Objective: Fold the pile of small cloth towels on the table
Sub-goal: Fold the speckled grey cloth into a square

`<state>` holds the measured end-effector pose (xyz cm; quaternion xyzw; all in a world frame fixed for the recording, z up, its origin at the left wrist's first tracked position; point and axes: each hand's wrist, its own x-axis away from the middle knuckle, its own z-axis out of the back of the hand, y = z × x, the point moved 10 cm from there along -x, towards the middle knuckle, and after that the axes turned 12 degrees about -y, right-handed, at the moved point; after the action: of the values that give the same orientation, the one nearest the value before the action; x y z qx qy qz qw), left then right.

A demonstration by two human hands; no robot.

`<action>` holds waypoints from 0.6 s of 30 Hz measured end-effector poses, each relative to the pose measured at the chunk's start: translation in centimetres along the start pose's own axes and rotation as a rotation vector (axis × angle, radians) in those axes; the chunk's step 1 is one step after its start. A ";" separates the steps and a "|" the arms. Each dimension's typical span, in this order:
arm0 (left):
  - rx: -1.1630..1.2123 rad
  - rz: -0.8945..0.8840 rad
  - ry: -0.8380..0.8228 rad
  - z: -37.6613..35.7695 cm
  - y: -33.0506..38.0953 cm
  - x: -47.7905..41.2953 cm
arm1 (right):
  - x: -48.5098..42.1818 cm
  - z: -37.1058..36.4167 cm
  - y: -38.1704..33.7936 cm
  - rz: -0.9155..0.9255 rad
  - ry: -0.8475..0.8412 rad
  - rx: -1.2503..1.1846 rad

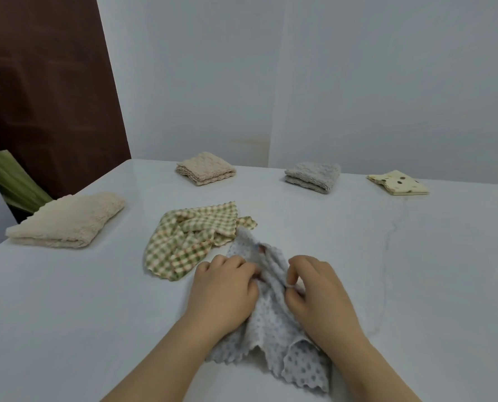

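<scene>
This seems to be a plain indoor room, most likely in a home, though I cannot say it for sure. The desk (387,256) has a white glossy top with thin grey veins like marble, and it reflects light at its right side. Behind it stand smooth pale walls (387,82), and at the left a dark brown panel (44,82), perhaps a door or a cupboard. Beside this panel shows a green striped thing (13,181) which I cannot identify. A folded beige towel (68,224) and a green checked towel (189,242) on the desk are small household cloths, which fits a domestic place.
</scene>
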<state>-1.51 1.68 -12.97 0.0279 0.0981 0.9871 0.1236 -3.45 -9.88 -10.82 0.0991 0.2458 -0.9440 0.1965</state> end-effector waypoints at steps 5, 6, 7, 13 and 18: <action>0.036 0.077 0.040 0.4 -0.9 -0.1 | -0.2 -2.4 -0.7 0.038 -0.204 -0.100; 0.038 0.079 0.039 0.3 -0.9 -0.1 | -0.1 -2.5 -0.7 0.024 -0.223 -0.146; 0.033 0.077 0.036 0.2 -0.9 -0.1 | 0.0 -2.6 -0.5 0.001 -0.233 -0.213; -0.002 0.065 0.043 -0.3 -0.8 -0.3 | 0.3 -3.0 0.7 -0.174 -0.322 -0.506; 0.003 0.039 0.048 -0.7 -0.9 -0.5 | 0.2 -2.1 1.5 -0.201 -0.236 -0.533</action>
<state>-0.89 2.26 -13.85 0.0062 0.1017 0.9896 0.1019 -2.81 -10.13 -13.29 -0.0909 0.4688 -0.8660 0.1483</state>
